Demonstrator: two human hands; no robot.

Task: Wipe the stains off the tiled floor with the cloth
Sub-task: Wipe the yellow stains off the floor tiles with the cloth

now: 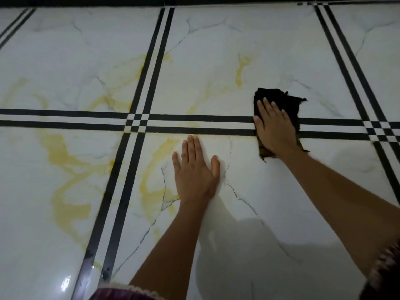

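A black cloth [285,100] lies flat on the white marble-look tiled floor [216,68], across the double black grout stripe. My right hand [273,126] presses flat on top of it, fingers together and pointing away from me. My left hand [194,169] rests palm down on the bare tile nearer to me, fingers spread, holding nothing. Yellow stains [65,156] streak the tiles to the left of both hands, and a fainter yellow streak [241,70] sits beyond the cloth.
Black double stripes [138,122] cross the floor in a grid. A dark band [194,0] runs along the far edge of the tiles. Purple fabric with a pale trim [121,293] shows at the bottom edge.
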